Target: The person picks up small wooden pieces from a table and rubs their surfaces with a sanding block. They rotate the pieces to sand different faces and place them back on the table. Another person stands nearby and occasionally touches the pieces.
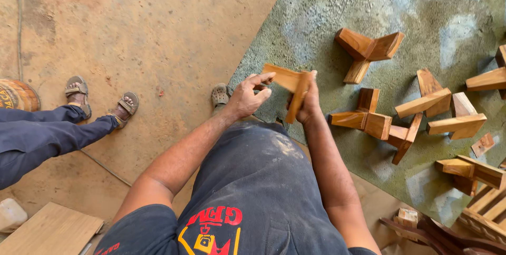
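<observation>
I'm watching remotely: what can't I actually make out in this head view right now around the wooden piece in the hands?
- Right hand: its fingers lie behind the wooden piece, so its grip is hidden.
- Lower end of the wooden piece: covered by the right hand.
- Left hand: thumb and forefinger touch the piece's left end; the palm side is turned away.
- Wooden assemblies on the green mat: those at the right and top edges are cut off.
- Seated person's legs: cut off at the left edge.

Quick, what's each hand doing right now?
Left hand: shut on one end of the wooden piece, fingers pinching it.
Right hand: shut on the same wooden piece's other end.
</observation>
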Motion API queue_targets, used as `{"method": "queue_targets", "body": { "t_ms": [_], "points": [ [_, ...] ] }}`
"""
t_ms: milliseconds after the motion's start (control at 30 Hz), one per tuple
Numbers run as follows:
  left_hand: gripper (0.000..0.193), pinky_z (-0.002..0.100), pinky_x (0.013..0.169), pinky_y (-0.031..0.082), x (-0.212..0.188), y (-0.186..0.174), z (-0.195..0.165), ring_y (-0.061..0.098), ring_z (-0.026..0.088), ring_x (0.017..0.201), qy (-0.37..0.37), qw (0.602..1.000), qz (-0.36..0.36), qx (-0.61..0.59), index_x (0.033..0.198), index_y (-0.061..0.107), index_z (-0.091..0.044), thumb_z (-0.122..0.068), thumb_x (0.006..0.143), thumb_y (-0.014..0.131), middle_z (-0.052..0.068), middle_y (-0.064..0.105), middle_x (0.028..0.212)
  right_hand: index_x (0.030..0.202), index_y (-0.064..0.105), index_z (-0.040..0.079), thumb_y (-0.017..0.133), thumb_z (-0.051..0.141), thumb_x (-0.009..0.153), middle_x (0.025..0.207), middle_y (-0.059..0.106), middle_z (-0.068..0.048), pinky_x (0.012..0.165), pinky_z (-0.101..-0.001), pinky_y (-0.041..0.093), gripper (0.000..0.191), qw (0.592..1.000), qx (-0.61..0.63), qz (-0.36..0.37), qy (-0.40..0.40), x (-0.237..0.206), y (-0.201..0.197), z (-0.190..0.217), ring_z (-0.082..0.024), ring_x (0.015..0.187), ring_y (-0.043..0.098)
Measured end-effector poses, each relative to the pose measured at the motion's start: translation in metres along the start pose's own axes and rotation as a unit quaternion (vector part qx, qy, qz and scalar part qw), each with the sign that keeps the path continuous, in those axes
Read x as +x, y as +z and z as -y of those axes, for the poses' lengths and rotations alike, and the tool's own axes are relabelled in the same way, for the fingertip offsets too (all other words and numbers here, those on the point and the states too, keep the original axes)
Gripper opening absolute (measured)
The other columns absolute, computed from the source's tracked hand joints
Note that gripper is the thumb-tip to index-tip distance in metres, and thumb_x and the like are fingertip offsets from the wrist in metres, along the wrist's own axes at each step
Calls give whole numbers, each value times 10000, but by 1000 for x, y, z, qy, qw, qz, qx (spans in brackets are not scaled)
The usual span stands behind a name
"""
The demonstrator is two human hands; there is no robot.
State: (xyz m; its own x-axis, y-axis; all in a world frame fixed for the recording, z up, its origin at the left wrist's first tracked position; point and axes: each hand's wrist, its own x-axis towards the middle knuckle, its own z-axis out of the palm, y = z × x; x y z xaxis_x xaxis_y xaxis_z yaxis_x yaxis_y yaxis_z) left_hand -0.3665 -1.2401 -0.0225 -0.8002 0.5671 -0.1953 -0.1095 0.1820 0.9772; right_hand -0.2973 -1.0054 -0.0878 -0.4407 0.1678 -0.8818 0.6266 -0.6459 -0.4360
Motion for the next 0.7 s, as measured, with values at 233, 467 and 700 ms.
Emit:
{"method": "queue_targets", "body": {
  "t_ms": [233, 467, 700],
  "points": [
    [590, 401, 894, 585, 14, 19, -47, 731, 254, 918, -3, 983, 96, 157, 1477, 558, -194, -341, 911, 641, 105, 743, 1048, 1119, 684, 187, 342, 852, 894, 873, 726, -48, 498, -350, 513, 781, 990, 112, 82, -5, -3, 0, -12, -215, 680, 682],
    [707, 458, 866, 584, 34, 38, -52, 739, 347, 850, -18, 952, 165, 259, 1542, 454, -234, -388, 880, 650, 169, 757, 911, 1267, 621, 84, 390, 799, 907, 1117, 710, -182, 818, -495, 630, 833, 980, 172, 99, -5, 2, 3, -14, -318, 997, 722],
    [746, 467, 850, 597, 37, 54, -49, 738, 372, 832, -19, 944, 178, 276, 1577, 379, -246, -373, 879, 610, 189, 757, 866, 1262, 637, 69, 393, 841, 878, 1116, 707, -197, 830, -516, 611, 897, 974, 192, 120, 5, 1, 3, -15, -331, 996, 703]
  ]
}}
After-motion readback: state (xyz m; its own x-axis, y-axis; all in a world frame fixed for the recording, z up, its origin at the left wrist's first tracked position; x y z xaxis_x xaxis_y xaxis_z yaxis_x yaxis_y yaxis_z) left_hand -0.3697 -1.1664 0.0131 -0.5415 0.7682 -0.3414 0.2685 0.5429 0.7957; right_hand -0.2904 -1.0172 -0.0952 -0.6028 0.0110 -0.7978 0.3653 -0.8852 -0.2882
